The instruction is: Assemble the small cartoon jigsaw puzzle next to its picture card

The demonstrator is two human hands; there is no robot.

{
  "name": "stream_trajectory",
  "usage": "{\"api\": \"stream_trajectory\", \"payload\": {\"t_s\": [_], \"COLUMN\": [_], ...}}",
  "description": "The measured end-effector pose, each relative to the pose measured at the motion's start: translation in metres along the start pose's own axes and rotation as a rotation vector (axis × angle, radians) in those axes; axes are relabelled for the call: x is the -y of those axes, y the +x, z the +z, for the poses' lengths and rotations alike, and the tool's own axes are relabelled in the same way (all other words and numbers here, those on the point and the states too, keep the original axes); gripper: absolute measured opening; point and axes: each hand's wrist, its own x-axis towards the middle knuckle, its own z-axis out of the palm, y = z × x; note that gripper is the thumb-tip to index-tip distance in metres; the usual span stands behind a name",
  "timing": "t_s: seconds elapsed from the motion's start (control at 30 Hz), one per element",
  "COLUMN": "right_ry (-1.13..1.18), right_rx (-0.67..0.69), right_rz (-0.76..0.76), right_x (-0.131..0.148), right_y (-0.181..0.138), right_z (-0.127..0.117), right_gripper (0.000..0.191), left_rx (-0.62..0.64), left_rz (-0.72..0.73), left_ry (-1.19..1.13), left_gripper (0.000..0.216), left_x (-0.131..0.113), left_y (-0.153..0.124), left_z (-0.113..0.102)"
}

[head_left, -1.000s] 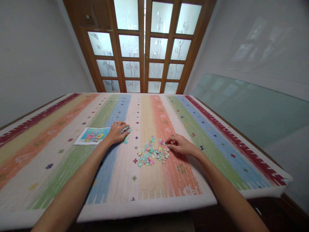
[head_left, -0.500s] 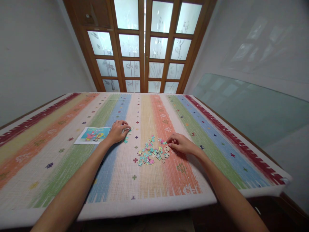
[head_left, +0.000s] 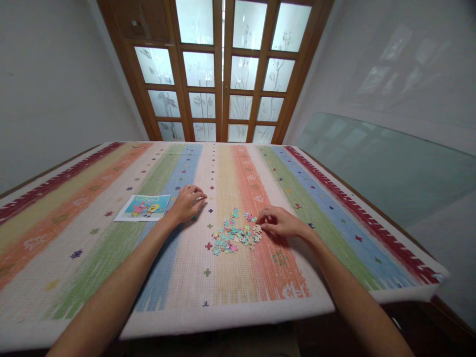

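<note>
A heap of small, mostly teal jigsaw pieces (head_left: 233, 234) lies on the striped cloth of the table (head_left: 111, 238). My right hand (head_left: 279, 222) rests at the heap's right edge, its curled fingertips pinching among the pieces there. My left hand (head_left: 188, 202) lies palm down further left, fingers bent over a few joined pieces that it now hides. A printed cartoon picture (head_left: 143, 207) lies flat just left of that hand.
The table's near edge runs below my forearms, its right edge past my right arm. A frosted glass sheet (head_left: 390, 168) leans on the right wall. Wooden glazed doors (head_left: 223, 74) stand behind the table's far edge.
My left hand has slid a little right and forward and now covers the pieces that showed at its fingertips. My right hand has barely shifted at the heap's edge.
</note>
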Motion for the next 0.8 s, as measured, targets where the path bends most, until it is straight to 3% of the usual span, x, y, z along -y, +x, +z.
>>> {"api": "stream_trajectory", "payload": {"t_s": [0.1, 0.23, 0.4, 0.57, 0.8], "right_ry": [0.014, 0.047, 0.064, 0.038, 0.046], "right_rx": [0.023, 0.024, -0.017, -0.041, 0.010], "right_rz": [-0.025, -0.032, -0.050, -0.053, -0.094], "right_x": [0.001, 0.001, 0.003, 0.009, 0.013], "right_y": [0.000, 0.000, 0.002, 0.005, 0.003], "right_z": [0.000, 0.001, 0.006, 0.015, 0.015], "right_gripper": [0.012, 0.012, 0.010, 0.013, 0.017], "left_rx": [-0.002, 0.111, 0.190, 0.204, 0.207], "left_rz": [0.101, 0.237, 0.275, 0.258, 0.246], "left_ry": [-0.083, -0.181, -0.258, -0.252, -0.226], "left_gripper": [0.019, 0.022, 0.023, 0.026, 0.022], "left_x": [-0.031, -0.077, -0.116, -0.130, -0.130], "left_y": [0.002, -0.002, -0.012, -0.016, -0.017], "left_z": [0.005, 0.016, 0.026, 0.031, 0.036]}}
